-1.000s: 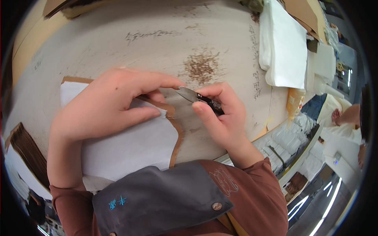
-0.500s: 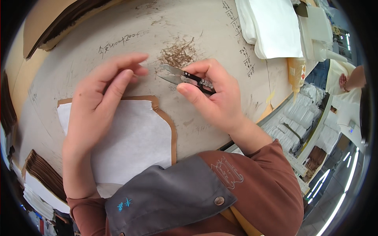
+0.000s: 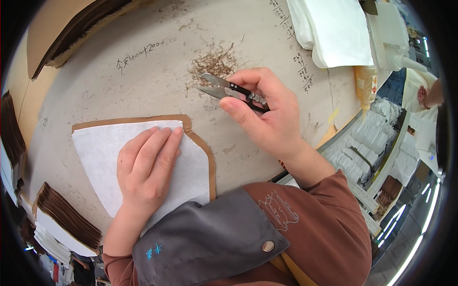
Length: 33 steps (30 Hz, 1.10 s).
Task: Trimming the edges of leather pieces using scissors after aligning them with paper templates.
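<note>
A white fabric piece (image 3: pixel 105 157) with a narrow brown edging lies on the table in front of me. My left hand (image 3: pixel 145 171) rests on it, palm down, its fingers laid flat near the piece's upper right corner. In my right hand (image 3: pixel 269 114) I hold thread snips (image 3: pixel 234 91) with black handles. Their two blades stand apart and point left, just beyond the fabric's corner. A tangle of brown thread scraps (image 3: pixel 214 62) lies on the tabletop behind the blades.
Stacked white sheets (image 3: pixel 334 33) are at the far right, beside a yellowish bottle (image 3: pixel 365 86). Folded brown pieces (image 3: pixel 67 217) are piled at the lower left. A brown board (image 3: pixel 57 33) stands at the far left. White bundles (image 3: pixel 355 138) fill a shelf to the right, near another person's hand (image 3: pixel 422 95).
My left hand has come down from above the table onto the fabric piece, its fingers now flat near the corner. The snips stay in my right hand, slightly shifted right.
</note>
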{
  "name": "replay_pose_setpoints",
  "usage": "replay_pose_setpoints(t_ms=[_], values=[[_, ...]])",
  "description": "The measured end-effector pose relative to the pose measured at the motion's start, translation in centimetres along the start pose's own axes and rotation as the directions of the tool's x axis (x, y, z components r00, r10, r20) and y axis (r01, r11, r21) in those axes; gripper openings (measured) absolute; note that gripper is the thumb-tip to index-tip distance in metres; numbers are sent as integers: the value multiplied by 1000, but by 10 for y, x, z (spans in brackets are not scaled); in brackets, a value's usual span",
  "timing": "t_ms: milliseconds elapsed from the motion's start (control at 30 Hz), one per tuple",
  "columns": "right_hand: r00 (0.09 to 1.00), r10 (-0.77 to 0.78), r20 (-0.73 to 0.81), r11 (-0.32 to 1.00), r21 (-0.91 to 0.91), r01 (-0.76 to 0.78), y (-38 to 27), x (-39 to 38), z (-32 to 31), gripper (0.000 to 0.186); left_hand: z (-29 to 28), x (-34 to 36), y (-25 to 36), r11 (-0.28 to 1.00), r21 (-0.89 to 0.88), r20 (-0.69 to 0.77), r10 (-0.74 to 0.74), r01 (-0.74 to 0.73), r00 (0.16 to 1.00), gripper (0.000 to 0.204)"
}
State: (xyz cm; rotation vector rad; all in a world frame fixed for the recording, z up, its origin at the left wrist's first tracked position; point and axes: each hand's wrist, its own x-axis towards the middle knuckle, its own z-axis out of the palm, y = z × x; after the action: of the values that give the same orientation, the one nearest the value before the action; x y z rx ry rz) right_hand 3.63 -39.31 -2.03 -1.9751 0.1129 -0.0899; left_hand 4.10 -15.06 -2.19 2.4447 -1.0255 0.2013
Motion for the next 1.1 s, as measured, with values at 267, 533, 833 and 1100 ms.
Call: replay_pose_setpoints(t_ms=[267, 533, 833, 1100], values=[[1000, -10, -1, 1000, -5, 10, 2, 2, 1, 31, 4, 1, 3, 1000, 23, 23, -15, 14, 1000, 43], [999, -54, 4, 997, -51, 54, 2, 2, 1, 31, 4, -1, 9, 997, 71, 71, -48, 43, 996, 48], [999, -40, -9, 999, -35, 39, 5, 1, 1, 33, 2, -8, 6, 955, -193, 1, -231, 226, 973, 34], [997, -73, 20, 993, -87, 74, 4, 2, -1, 33, 4, -1, 5, 996, -47, 45, -79, 81, 996, 44]])
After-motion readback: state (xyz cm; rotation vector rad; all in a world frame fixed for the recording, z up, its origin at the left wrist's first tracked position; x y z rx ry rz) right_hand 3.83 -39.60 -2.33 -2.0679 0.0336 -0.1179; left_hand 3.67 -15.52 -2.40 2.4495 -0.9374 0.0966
